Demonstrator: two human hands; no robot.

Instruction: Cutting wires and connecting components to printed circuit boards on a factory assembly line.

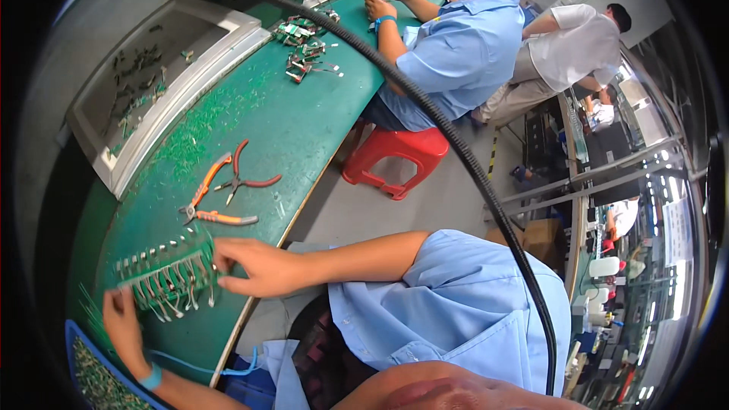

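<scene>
A green circuit board panel (pixel 171 269) with rows of small parts and pale wires hanging off one side is held over the green table. My left hand (pixel 124 323), with a blue band at the wrist, pinches the panel's left end. At its right end, my right hand (pixel 254 266) grips the board with thumb and fingers closed. Just beyond the panel lie orange-and-grey pliers (pixel 203 186), jaws toward my hands. Beside them rest red-handled pliers (pixel 241 179), their handles spread.
Green scraps (pixel 194 125) litter the table beside a light-framed dark panel (pixel 250 29). Wired boards (pixel 304 49) are heaped farther back. A black corrugated hose (pixel 456 137) crosses the view. A co-worker (pixel 463 45) sits on a red stool (pixel 395 159). A blue-edged bin (pixel 76 342) holds scraps.
</scene>
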